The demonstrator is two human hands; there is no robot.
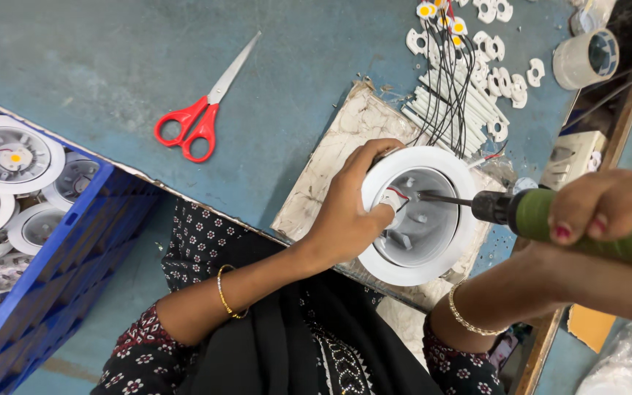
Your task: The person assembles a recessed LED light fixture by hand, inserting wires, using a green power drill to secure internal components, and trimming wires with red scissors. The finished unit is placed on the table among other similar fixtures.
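My left hand (349, 208) grips the rim of a round white downlight housing (444, 252) and presses a small white part with red and black wires (393, 197) inside its grey bowl. My right hand (605, 205) holds a green electric screwdriver (587, 227). Its bit (440, 197) points left into the housing and reaches the small part by my left thumb. The housing rests on a worn white board (338, 146) at the edge of the blue table (111, 58).
Red-handled scissors (202, 113) lie on the table to the left. A blue crate (60, 256) at the left holds several finished downlights (9, 153). Black wires (448, 80), white tubes and small white plastic clips (495, 73) lie beyond the board. A tape roll (587, 58) stands at the top right.
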